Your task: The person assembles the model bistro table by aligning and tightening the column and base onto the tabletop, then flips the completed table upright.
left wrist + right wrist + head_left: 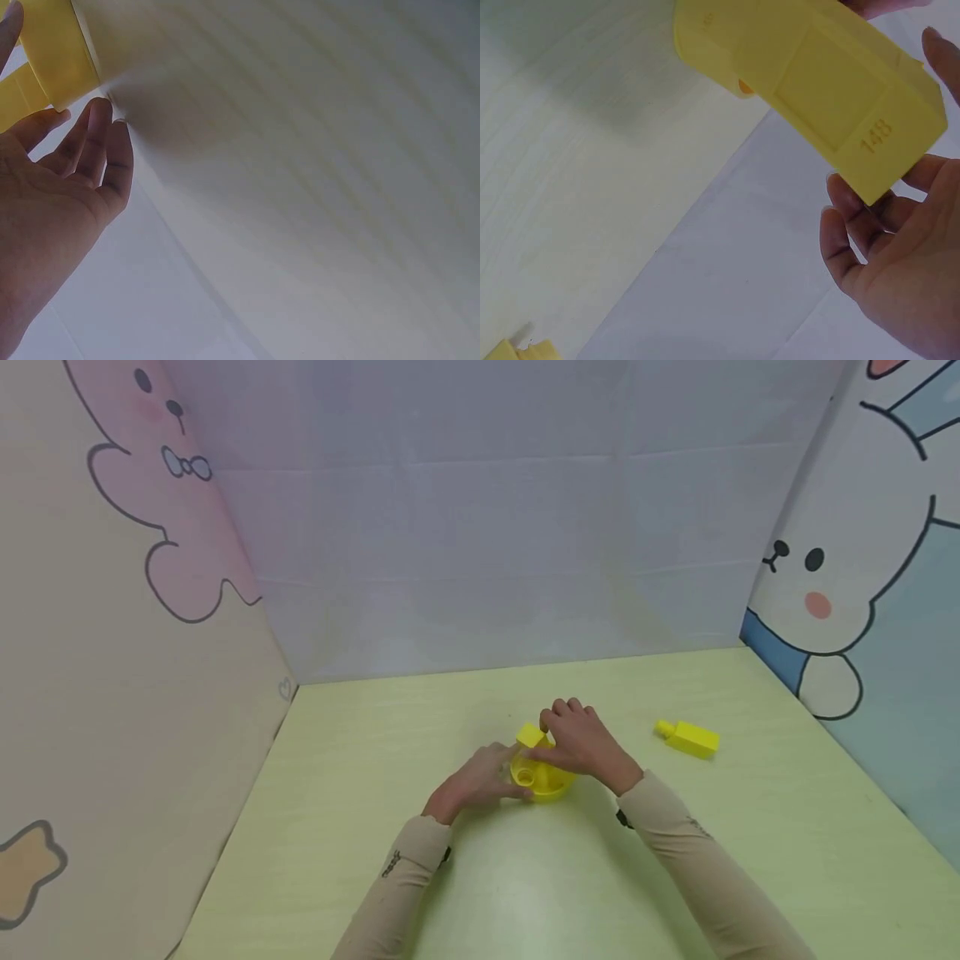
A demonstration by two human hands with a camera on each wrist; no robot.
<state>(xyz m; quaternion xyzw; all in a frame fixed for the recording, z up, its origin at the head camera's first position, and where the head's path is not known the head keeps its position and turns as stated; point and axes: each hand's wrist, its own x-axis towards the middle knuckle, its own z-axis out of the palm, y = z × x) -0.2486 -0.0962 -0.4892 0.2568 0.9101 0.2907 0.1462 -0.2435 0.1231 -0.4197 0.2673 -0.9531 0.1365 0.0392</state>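
A round yellow holder (550, 794) with openings in its top stands on the table in the head view. My left hand (483, 777) grips its left side, thumb at the front and fingers behind. In the left wrist view those fingers (96, 142) lie against the yellow wall (60, 49). Between thumb and fingers, my right hand (581, 742) holds a yellow bottle-shaped piece (531, 736), tilted over the holder. Its square base, marked 148 (855, 105), faces the right wrist camera. Where its other end meets the holder is hidden.
A second yellow bottle-shaped piece (690, 739) lies on its side on the pale green table (360, 760), right of the right hand. A plain light wall stands behind, with cartoon-printed panels (832, 568) at both sides.
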